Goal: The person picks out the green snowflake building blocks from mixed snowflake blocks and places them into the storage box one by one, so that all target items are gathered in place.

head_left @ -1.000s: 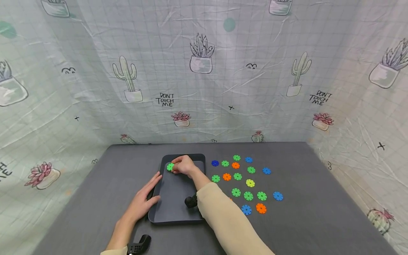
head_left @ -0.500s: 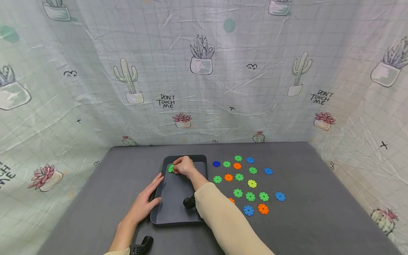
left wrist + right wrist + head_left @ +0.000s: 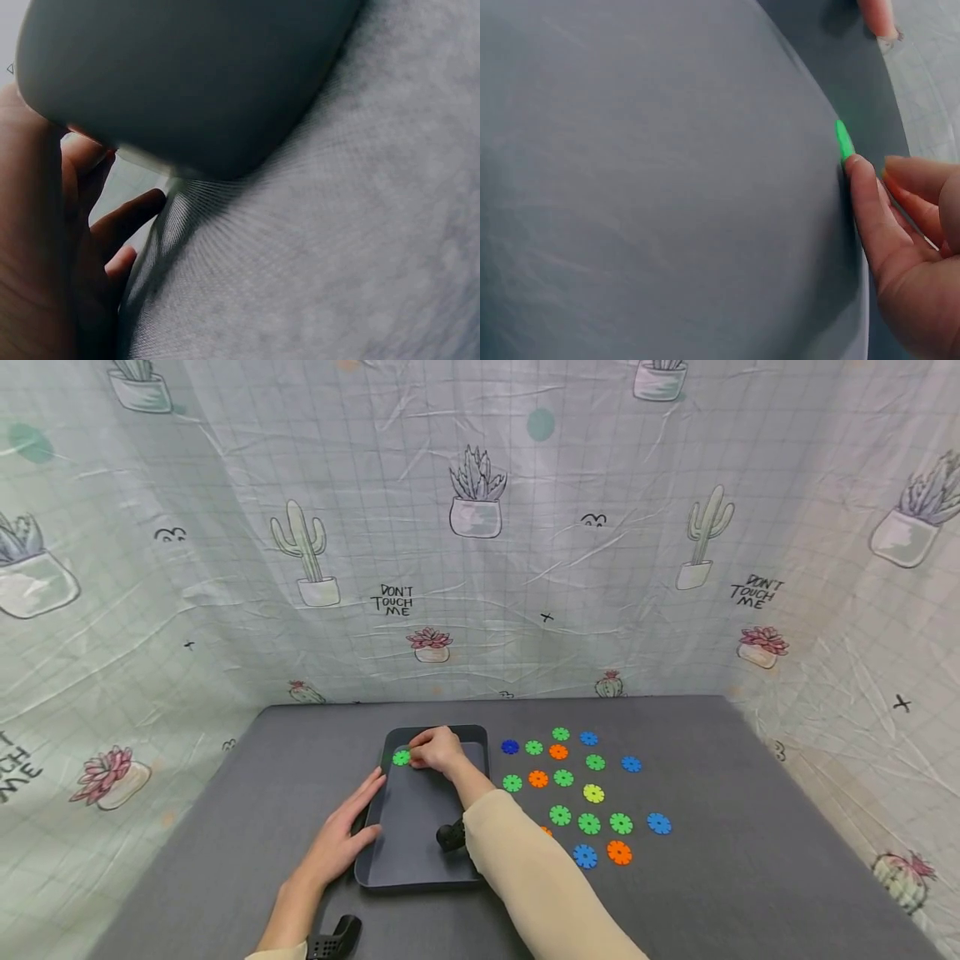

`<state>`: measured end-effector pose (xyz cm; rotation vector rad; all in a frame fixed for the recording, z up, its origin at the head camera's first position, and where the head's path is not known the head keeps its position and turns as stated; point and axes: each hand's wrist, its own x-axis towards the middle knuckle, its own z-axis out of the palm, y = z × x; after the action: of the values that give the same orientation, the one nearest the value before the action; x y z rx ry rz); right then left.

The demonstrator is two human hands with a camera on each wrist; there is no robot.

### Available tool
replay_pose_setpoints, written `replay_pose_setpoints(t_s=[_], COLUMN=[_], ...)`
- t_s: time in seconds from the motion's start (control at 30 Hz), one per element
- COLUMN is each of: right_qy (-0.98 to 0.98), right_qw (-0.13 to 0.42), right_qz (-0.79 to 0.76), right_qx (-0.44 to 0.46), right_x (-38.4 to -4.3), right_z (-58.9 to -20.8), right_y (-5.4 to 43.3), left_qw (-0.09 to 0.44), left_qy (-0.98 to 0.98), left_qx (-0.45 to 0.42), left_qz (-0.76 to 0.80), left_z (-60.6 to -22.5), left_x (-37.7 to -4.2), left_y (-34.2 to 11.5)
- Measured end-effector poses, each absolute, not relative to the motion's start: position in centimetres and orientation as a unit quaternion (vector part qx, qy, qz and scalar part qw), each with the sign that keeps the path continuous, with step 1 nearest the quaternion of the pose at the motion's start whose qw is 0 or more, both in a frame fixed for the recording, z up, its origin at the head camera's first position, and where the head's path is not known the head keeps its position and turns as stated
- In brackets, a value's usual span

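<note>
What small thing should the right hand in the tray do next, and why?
I'd guess the right hand should ease its fingertips off the green disc and leave it there. It already sits inside the tray, near the far left corner, while many other discs lie on the table to the tray's right.

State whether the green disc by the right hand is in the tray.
In: the head view shows the green disc inside the tray's rim, by the right hand.
</note>
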<state>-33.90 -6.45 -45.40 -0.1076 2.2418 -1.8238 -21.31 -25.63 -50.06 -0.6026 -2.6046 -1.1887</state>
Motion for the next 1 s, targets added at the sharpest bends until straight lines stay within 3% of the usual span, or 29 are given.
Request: replay_pose_setpoints(t_s=[0.43,1.0], right_qy=[0.701,0.688], right_qw=[0.182,0.161], right_qz=[-0.685,-0.688], right_qx=[-0.082,-0.164], right_x=[-33.7,-32.1], right_z=[-43.7,-39.7], right_y=[-4.0,-0.5], left_qw=[0.105,0.105], left_qy=[-0.885,-0.884], left_qx=[-0.205,-0.201], left_qz=[-0.405,-0.41], left_z=[-50.2,-50.1], left_x=[-21.3,-21.6], left_y=[-25.5,-25.7])
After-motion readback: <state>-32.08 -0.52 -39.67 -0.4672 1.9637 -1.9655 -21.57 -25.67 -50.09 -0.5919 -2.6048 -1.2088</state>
